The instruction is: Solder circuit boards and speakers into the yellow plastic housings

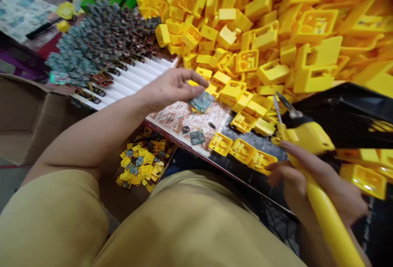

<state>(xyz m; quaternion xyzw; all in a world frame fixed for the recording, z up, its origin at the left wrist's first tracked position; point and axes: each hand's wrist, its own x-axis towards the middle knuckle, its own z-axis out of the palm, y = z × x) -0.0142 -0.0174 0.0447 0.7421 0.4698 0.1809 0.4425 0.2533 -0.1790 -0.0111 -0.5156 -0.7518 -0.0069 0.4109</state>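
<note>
Head view looks down over a work surface, with the person's left hand (170, 89) held above a floral-printed mat (181, 121). Its fingers (188, 79) curve together and pinch a small green circuit board (202, 102) at their tips, so the board sits just under the fingertips, over the mat's far part and not resting on it. The right hand (307, 181) is closed around the long yellow handle of a yellow hand tool (307, 138), its exact kind hard to tell. The tool's steel tips (284, 105) stand just beyond the mat's right corner, well apart from the held board.

On the mat lie a second small circuit board (197, 137) and a dark round part (186, 129). Three yellow plastic housings (242, 151) sit in a row just past the mat's right edge, and a large heap of similar yellow housings (245, 41) rises beyond it. Past the mat's left end are a white ribbed strip (129, 78) and a pile of grey-green circuit boards (101, 41). Below the mat's near edge, loose yellow housings and boards (143, 160) lie together in a cardboard box (27, 115).
</note>
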